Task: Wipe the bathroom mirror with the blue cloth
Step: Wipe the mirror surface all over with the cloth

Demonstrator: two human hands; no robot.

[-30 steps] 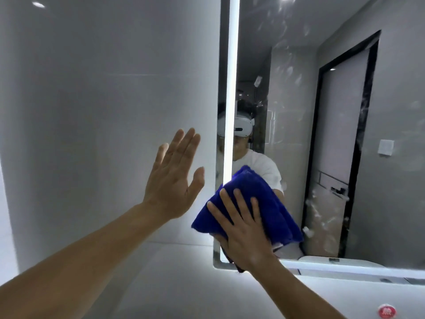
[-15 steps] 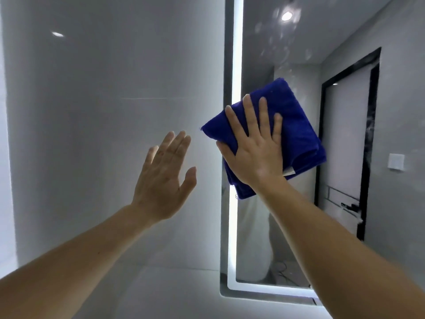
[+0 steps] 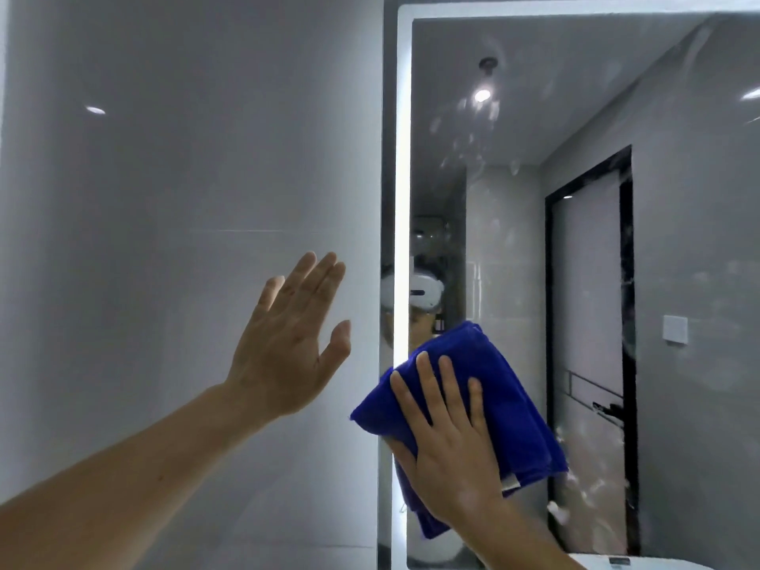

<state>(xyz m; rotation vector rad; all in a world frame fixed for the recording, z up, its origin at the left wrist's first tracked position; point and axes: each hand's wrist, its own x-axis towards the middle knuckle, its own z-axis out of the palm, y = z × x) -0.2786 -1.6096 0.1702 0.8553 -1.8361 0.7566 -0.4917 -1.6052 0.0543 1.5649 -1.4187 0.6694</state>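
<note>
Wiping was mid-way: right hand (image 3: 450, 450), fingers spread flat, pressed blue cloth (image 3: 506, 409) on mirror (image 3: 575, 117); smudges remained. Left hand (image 3: 288, 347) was open, empty.

We have open mirror (image 3: 514, 166) glass above and to the right of the blue cloth (image 3: 485, 409), with nothing standing before it. Our right hand (image 3: 448, 442) presses the cloth over the lit left strip. Our left hand (image 3: 288, 343) is raised open before the bare tiled wall (image 3: 164, 199), beside the frame.
</note>
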